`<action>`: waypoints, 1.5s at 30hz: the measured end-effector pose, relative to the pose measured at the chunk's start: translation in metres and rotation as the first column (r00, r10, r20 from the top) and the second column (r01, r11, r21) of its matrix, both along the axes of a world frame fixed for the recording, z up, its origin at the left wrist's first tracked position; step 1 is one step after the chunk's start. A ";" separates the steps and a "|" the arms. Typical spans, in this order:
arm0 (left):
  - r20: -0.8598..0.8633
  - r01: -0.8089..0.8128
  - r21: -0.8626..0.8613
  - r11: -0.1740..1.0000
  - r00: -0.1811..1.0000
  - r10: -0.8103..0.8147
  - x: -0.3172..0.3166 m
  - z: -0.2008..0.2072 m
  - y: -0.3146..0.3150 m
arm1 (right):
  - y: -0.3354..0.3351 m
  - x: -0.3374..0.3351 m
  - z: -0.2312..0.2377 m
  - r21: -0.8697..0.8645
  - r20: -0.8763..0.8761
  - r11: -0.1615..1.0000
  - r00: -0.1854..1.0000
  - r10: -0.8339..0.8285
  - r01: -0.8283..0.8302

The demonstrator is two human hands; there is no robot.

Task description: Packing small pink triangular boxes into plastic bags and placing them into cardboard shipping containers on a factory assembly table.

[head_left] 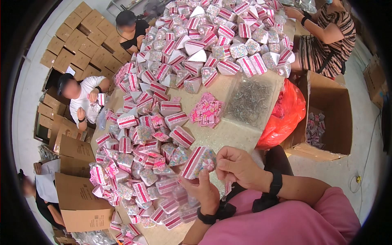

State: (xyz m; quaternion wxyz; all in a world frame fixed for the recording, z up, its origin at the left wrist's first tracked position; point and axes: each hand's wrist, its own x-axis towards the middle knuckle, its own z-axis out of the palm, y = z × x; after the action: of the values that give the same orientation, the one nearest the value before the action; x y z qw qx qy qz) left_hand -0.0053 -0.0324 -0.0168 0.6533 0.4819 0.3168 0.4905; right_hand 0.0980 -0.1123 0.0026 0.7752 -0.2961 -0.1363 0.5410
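Note:
My left hand holds up a cake-slice ornament, white with dark pink stripes and a speckled pastel face with a round swirl. Close by its right end, my right hand is closed in a pinch. Whatever lies between those fingertips is too small to make out. Just below that hand a small pink and white tag shows, and I cannot tell whether the fingers hold it. Many similar cake slices lie heaped beside my left hand.
Ahead on the table are a pile of pink tags and a clear tray of thin metal hooks. A red plastic bag and an open carton stand at the right. Several people work around the table; cartons stand at left.

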 end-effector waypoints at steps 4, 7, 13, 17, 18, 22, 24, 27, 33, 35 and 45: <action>-0.049 -0.015 0.015 1.000 0.999 0.016 0.001 0.002 0.002 | -0.002 0.004 -0.001 -0.041 0.007 0.996 0.997 0.078 -0.078; -0.047 -0.017 0.156 0.988 0.999 0.024 0.001 -0.003 0.006 | -0.002 0.006 0.007 -0.217 0.054 0.972 0.994 0.098 -0.084; -0.075 0.037 0.203 0.978 0.997 -0.022 -0.004 -0.002 0.008 | -0.003 0.003 0.013 -0.306 0.093 0.949 0.990 0.104 -0.071; -0.084 0.001 0.280 0.960 0.996 0.024 -0.001 -0.006 0.008 | -0.003 0.001 0.009 -0.281 0.076 0.958 0.994 0.077 -0.053; -0.077 -0.006 0.274 0.962 0.997 0.029 0.000 -0.005 0.008 | -0.003 0.001 0.010 -0.279 0.069 0.959 0.995 0.074 -0.052; -0.078 -0.006 0.257 0.966 0.997 0.026 0.000 -0.001 0.006 | -0.005 0.003 0.016 -0.284 0.062 0.955 0.993 0.102 -0.081; -0.077 -0.001 0.277 0.961 0.997 0.023 0.000 -0.002 0.006 | -0.004 -0.001 0.011 -0.277 0.052 0.960 0.997 0.059 -0.043; -0.063 0.001 0.326 0.945 0.998 0.021 -0.001 -0.008 0.009 | -0.003 -0.003 0.010 -0.272 0.029 0.962 0.999 0.025 -0.016; -0.080 -0.005 0.350 0.937 0.996 0.035 -0.001 -0.006 0.008 | -0.002 -0.002 0.015 -0.323 0.015 0.946 1.000 0.020 -0.015; -0.134 0.018 0.383 0.923 0.990 0.036 -0.005 -0.011 0.012 | -0.002 -0.002 0.015 -0.327 0.020 0.945 1.000 0.024 -0.016; -0.360 0.159 0.760 0.630 0.910 0.205 -0.003 0.016 0.023 | -0.001 0.005 0.006 -0.422 0.236 0.907 0.964 0.122 -0.011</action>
State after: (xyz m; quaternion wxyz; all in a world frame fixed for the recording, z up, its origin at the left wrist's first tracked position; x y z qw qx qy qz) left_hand -0.0078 -0.0094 -0.0004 0.2926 0.8036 0.2116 0.4731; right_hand 0.1030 -0.1132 0.0081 0.6509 -0.5173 -0.1271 0.5409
